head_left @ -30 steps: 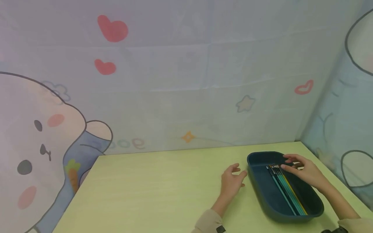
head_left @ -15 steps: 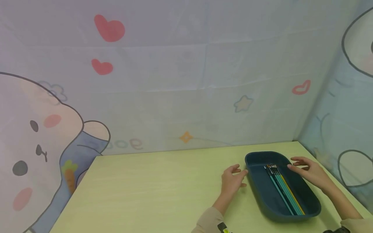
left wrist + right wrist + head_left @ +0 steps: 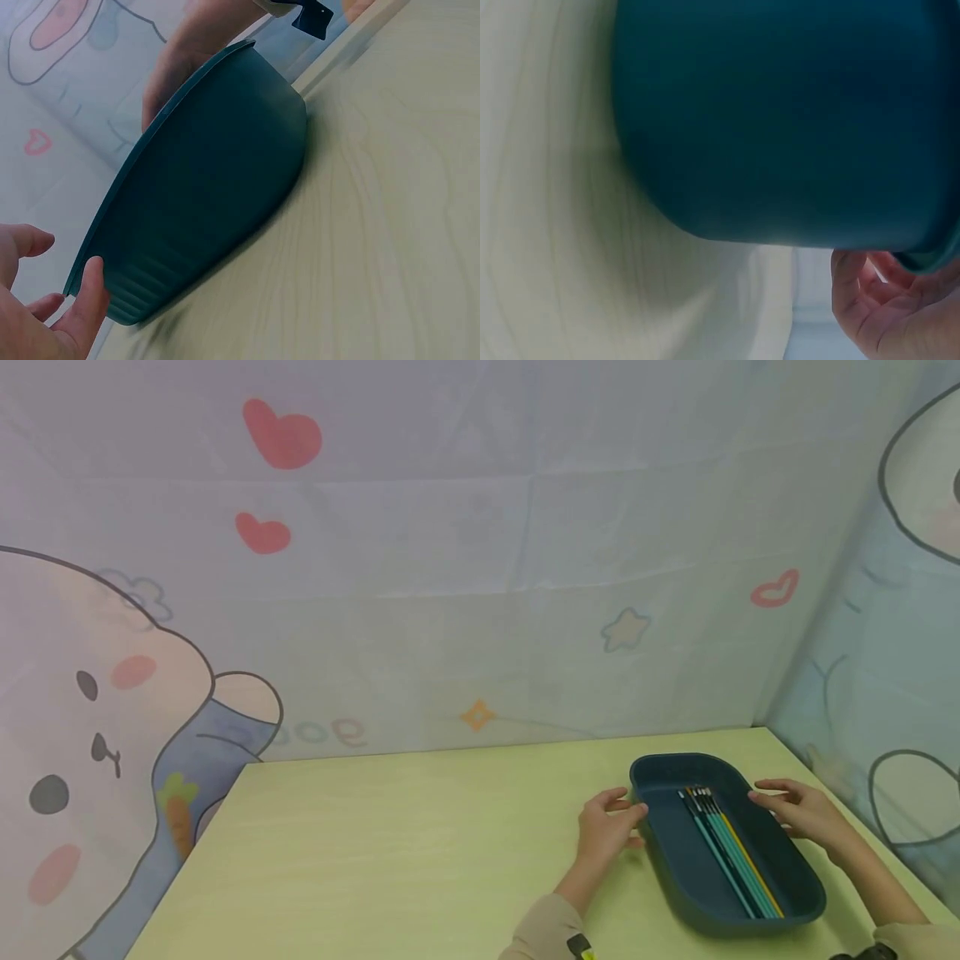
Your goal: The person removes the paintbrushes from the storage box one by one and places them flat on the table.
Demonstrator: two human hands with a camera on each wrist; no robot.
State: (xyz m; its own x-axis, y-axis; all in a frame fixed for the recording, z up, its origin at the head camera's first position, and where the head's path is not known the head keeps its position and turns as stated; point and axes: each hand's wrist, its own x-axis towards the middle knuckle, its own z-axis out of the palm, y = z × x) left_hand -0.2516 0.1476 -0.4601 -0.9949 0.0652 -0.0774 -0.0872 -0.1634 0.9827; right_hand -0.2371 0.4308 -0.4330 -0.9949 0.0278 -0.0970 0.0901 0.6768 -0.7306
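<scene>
A dark teal plastic tray [image 3: 806,893] with rounded corners sits at the right of the table. Inside it lies a bundle of slim paintbrushes [image 3: 738,868], most with turquoise handles and one yellow. My left hand [image 3: 606,831] is at the tray's left rim, thumb at the edge; the left wrist view shows its fingers [image 3: 91,281] spread beside the outer wall. On the opposite side, my right hand [image 3: 806,814] has its fingertips right at the rim. In the right wrist view, loosely bent fingers [image 3: 847,274] meet the outer wall below the lip.
The pale wood-grain table [image 3: 420,852] extends left of the tray. Behind it hangs a printed cloth [image 3: 450,568] with hearts and a cartoon animal, and another printed cloth [image 3: 900,693] borders the right side. The tray is near the table's right edge.
My right hand has drawn back from above the brushes to the tray's right rim and lowered. My left hand has moved slightly right, up to the left rim.
</scene>
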